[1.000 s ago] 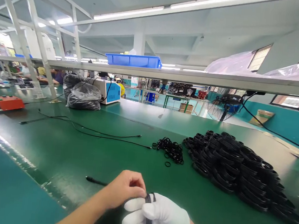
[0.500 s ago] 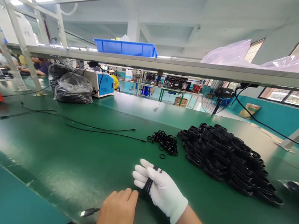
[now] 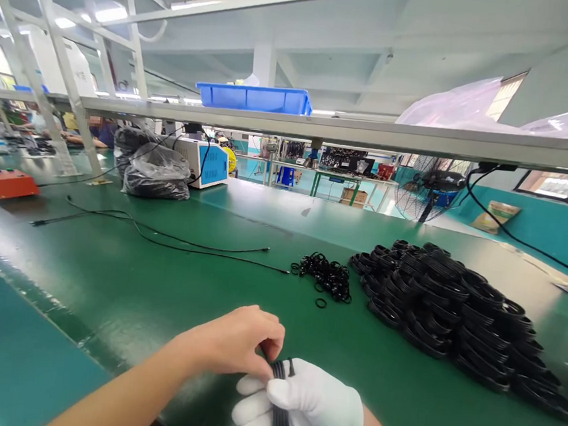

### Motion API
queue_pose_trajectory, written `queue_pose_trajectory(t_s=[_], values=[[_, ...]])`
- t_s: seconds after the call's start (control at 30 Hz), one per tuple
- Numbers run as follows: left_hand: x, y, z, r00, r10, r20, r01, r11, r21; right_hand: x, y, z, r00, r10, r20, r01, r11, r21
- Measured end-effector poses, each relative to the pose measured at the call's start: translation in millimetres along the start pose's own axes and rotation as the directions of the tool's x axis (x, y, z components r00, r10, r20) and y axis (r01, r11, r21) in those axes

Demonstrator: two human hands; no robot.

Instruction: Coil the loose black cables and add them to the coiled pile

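Note:
My right hand (image 3: 318, 404), in a white glove, is closed around a black cable (image 3: 281, 419) wound in several loops across its fingers, the thumb pressing on them. A short cable end sticks up by the gloved thumb. My bare left hand (image 3: 236, 339) reaches over from the left, its thumb and fingers pinching the cable at the top of the loops. Just beyond the hands lie a small pile of black rings (image 3: 330, 278) and one separate ring (image 3: 321, 303). To the right rises a big heap of coiled black cables (image 3: 445, 309).
Loose black cables (image 3: 201, 240) stretch over the green table (image 3: 155, 294). Farther left are an orange control box (image 3: 8, 183), a bag of dark items (image 3: 157, 171) and a blue-white machine (image 3: 213, 165). Overhead, a shelf (image 3: 292, 125) carries a blue bin (image 3: 255, 98).
My left hand has gone from below the coil, pulling the cable, up and over to its top. More loops sit in the gloved hand, which is lower in view. The view has turned slightly left.

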State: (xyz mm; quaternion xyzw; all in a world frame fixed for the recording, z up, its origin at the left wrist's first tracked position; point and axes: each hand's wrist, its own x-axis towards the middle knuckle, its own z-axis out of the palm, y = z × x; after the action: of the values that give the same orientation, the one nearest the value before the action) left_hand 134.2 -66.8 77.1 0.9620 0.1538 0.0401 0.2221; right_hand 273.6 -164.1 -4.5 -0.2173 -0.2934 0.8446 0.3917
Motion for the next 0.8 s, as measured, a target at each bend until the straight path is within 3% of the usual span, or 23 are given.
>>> queue_pose_trajectory(t_s=[0.03,0.1,0.2,0.23,0.3,0.4,0.47,0.53,0.6,0.67,0.73,0.8], values=[[1.0,-4.0,1.5,1.000,0.023,-0.005,-0.024,0.999,-0.030,0.9,2.2,-1.9,1.000,-0.010,-0.027,0.010,1.000,-0.002],[0.6,-10.0,6.2,0.989,0.053,-0.137,-0.055,0.998,-0.009,3.4,5.4,-5.2,0.994,-0.057,-0.089,0.056,0.998,-0.006],[-4.7,-11.3,14.9,0.884,0.121,-0.451,-0.053,0.986,0.160,6.8,5.7,-8.9,0.983,-0.094,-0.155,0.097,0.995,0.012],[-6.9,-9.9,17.8,0.850,0.167,-0.499,-0.065,0.975,0.214,7.5,4.9,-10.0,0.985,-0.090,-0.150,0.094,0.995,0.019],[-10.4,-5.6,22.2,0.848,0.242,-0.471,-0.111,0.951,0.288,8.0,3.2,-12.2,0.989,-0.092,-0.117,0.096,0.995,0.032],[-11.3,0.5,22.1,0.925,0.219,-0.312,-0.136,0.954,0.267,6.2,1.6,-13.7,0.993,-0.094,-0.066,0.096,0.995,0.037],[-9.7,2.1,19.1,0.967,0.107,-0.230,-0.083,0.991,0.109,3.1,0.3,-12.3,0.997,-0.068,-0.036,0.070,0.996,0.049],[-7.6,1.4,18.0,0.985,-0.065,-0.161,0.034,0.982,-0.187,-0.9,-2.2,-9.4,0.999,-0.041,0.009,0.041,0.997,0.066],[-5.7,-0.4,22.5,0.973,-0.221,-0.063,0.154,0.828,-0.540,-4.7,-5.4,-6.2,0.998,-0.039,0.048,0.036,0.996,0.078],[-3.9,-1.6,33.2,0.961,-0.273,0.033,0.188,0.563,-0.805,-7.4,-8.0,-4.0,0.994,-0.053,0.090,0.048,0.997,0.057],[-1.9,-0.7,47.9,0.966,-0.250,0.066,0.144,0.309,-0.940,-8.5,-8.7,-3.3,0.991,-0.079,0.110,0.076,0.997,0.031],[0.8,3.2,63.0,0.973,-0.225,0.048,0.078,0.129,-0.989,-8.3,-7.7,-3.2,0.990,-0.101,0.101,0.099,0.995,0.030]])
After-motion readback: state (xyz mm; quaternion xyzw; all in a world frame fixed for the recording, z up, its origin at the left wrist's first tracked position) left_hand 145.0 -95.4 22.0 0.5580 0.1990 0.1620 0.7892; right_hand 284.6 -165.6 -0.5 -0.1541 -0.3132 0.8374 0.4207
